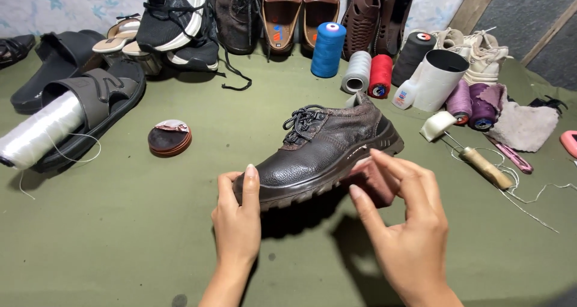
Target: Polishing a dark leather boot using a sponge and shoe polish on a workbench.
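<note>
The grained dark leather shoe point(324, 150) sits mid-cloth, tilted up off the green cloth point(120, 241). The left hand point(237, 220) pinches its toe; the right hand point(402, 223) presses a small reddish cloth pad point(369, 178) against the ridged sole edge. The leather shines patchily, so polishing seems partway done. A round polish tin point(169, 137) lies to the left.

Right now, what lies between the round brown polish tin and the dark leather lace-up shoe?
Nothing: only bare green cloth separates the tin from the shoe, head view.

tin point(170, 138) left of shoe point(324, 147), thread spools point(360, 66) behind, awl point(484, 165) right
</note>
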